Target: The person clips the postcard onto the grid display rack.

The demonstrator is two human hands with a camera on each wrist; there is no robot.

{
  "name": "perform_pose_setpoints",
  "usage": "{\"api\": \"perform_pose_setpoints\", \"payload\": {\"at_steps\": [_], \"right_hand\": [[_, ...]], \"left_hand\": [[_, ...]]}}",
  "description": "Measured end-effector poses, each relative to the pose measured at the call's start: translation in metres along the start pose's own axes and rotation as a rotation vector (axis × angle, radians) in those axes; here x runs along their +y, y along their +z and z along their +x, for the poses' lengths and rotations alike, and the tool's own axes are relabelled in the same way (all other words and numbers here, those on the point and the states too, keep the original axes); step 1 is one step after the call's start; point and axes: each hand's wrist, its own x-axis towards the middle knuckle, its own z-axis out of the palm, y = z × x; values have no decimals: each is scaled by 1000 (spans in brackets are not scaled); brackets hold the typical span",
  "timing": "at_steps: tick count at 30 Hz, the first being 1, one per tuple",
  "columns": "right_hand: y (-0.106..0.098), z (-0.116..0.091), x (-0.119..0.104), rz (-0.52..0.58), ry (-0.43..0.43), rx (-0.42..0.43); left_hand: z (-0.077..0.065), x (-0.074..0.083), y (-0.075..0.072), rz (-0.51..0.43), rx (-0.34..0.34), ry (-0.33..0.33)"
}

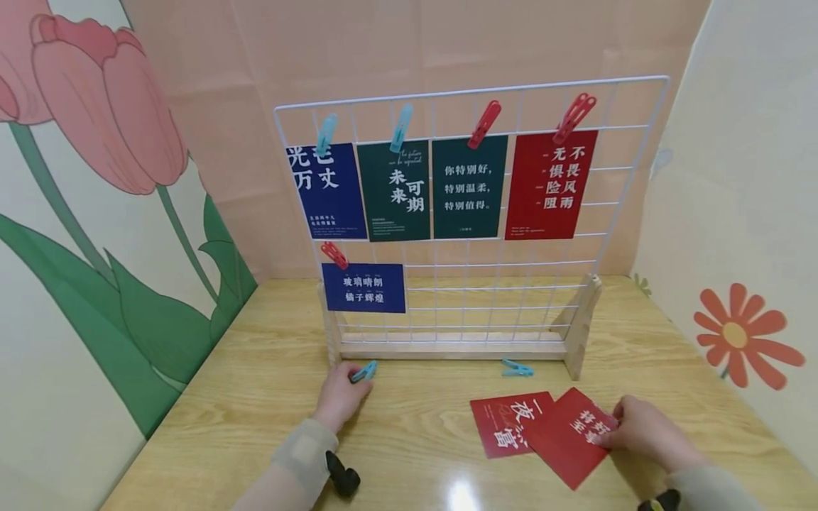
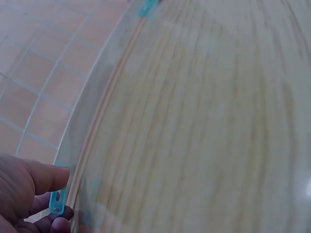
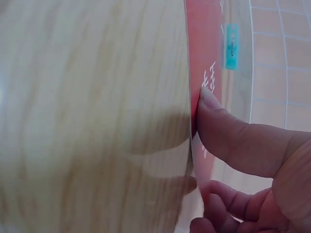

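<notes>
Near the foot of the rack, my left hand (image 1: 341,394) pinches a light-blue clothespin (image 1: 366,370) between thumb and fingers. The left wrist view shows the same clothespin (image 2: 57,200) at the fingertips. My right hand (image 1: 647,431) pinches the right edge of a red card (image 1: 569,451) with white characters, thumb on its face. In the right wrist view this card (image 3: 201,43) appears nearly edge-on, raised from the table at the thumb. Partly under its left side lies another red card (image 1: 498,429). A second blue clothespin (image 1: 517,368) lies before the rack's base.
A white wire grid (image 1: 505,298) stands in a wooden base (image 1: 447,349). Blue and red clothespins hold several cards on it: a blue card (image 1: 335,199), a green card (image 1: 399,213), a red card (image 1: 543,213) and a small blue card (image 1: 383,289) among them.
</notes>
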Motion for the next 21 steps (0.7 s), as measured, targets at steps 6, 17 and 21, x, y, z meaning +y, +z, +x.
{"api": "perform_pose_setpoints", "payload": {"at_steps": [6, 17, 21], "right_hand": [[1, 0, -1, -26, -53, 54], [-4, 6, 11, 112, -19, 22], [-4, 10, 19, 250, 40, -13]], "left_hand": [[-2, 3, -4, -29, -35, -7], [-5, 5, -5, -86, -31, 45], [-6, 7, -6, -109, -37, 17]]}}
